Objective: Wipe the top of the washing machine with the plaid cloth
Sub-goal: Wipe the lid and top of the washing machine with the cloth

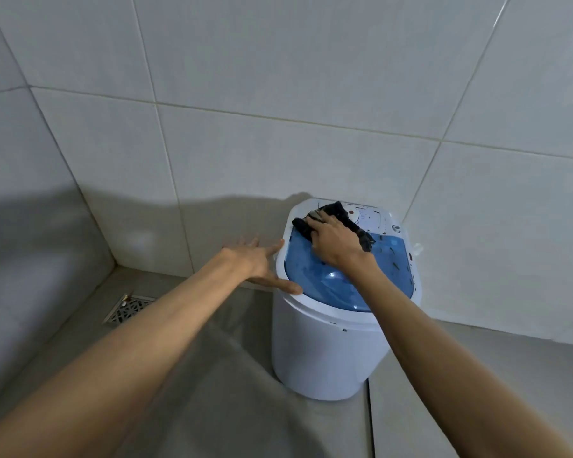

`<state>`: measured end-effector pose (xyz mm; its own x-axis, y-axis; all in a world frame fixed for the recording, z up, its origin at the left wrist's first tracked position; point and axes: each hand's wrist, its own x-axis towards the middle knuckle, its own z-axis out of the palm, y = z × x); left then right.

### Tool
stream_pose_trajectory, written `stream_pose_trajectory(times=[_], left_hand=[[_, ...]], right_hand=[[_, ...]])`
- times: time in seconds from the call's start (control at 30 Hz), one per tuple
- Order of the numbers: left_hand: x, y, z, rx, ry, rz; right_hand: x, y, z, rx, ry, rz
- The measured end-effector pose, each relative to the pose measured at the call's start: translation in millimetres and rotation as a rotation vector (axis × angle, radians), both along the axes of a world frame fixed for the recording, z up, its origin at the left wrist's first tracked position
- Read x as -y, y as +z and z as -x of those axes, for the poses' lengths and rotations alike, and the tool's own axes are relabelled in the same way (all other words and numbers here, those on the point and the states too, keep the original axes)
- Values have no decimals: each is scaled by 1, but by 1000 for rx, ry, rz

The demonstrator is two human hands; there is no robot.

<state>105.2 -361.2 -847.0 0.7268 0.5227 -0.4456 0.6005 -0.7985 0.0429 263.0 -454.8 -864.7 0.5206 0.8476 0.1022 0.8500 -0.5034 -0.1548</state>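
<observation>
Both hands are on the washing machine (321, 352): the left hand (258, 262), fingers spread, steadies its left rim, and the right hand (336, 241) presses the dark cloth (339, 209) flat on its back-left top. Wiping looks partway done, with the front of the blue lid (328, 280) probably still to do.

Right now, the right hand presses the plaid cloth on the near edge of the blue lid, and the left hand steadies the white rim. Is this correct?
Not quite. In the head view the right hand presses the plaid cloth at the far edge of the blue lid, by the control panel. The left hand does steady the white rim.
</observation>
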Motion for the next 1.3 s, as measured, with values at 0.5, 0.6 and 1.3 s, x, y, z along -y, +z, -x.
stream_pose_trajectory(times=[0.5, 0.6, 1.3], left_hand=[[5, 6, -39, 138, -80, 45], [6, 3, -40, 144, -80, 60], [4, 4, -41, 79, -50, 98]], right_hand=[[73, -8, -12, 7, -38, -9], [53, -5, -9, 23, 37, 38], [31, -13, -26, 33, 81, 37]])
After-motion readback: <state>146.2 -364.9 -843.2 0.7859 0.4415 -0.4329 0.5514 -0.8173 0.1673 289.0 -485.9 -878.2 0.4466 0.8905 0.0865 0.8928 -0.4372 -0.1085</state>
